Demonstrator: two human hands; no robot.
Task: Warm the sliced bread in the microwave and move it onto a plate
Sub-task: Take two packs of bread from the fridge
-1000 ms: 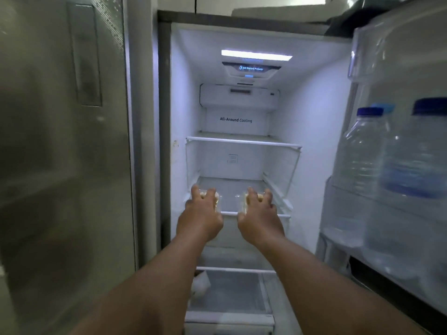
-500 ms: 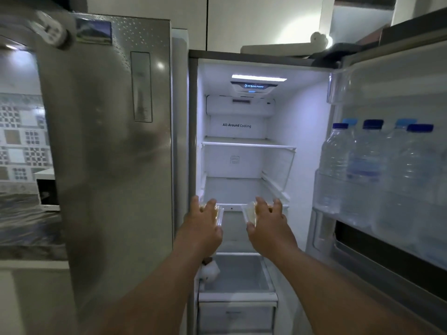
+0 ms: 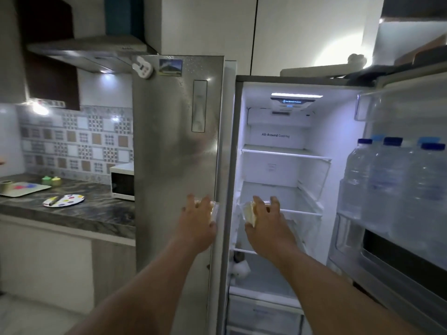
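Note:
My left hand [image 3: 198, 217] grips a pale slice of bread in clear wrapping [image 3: 214, 211], in front of the closed steel fridge door. My right hand [image 3: 265, 217] grips a second wrapped bread slice [image 3: 249, 212], level with the fridge's lower glass shelf [image 3: 302, 210]. Both hands are outside the fridge opening. The white microwave [image 3: 122, 181] stands on the dark counter at the left, half hidden by the fridge. A white plate with coloured dots [image 3: 66, 199] lies on that counter, a dark utensil across it.
The right fridge door [image 3: 411, 141] stands open at the right, holding several water bottles [image 3: 387, 184]. A tray [image 3: 23, 189] and two small green pots [image 3: 51, 180] are on the counter [image 3: 79, 213]. A range hood [image 3: 89, 50] hangs above. A white item [image 3: 240, 269] lies on the fridge's bottom shelf.
Both hands drew the bread slices back out of the fridge shelf and shifted left. The view pulled back and swung left, bringing the counter, microwave and plate into sight.

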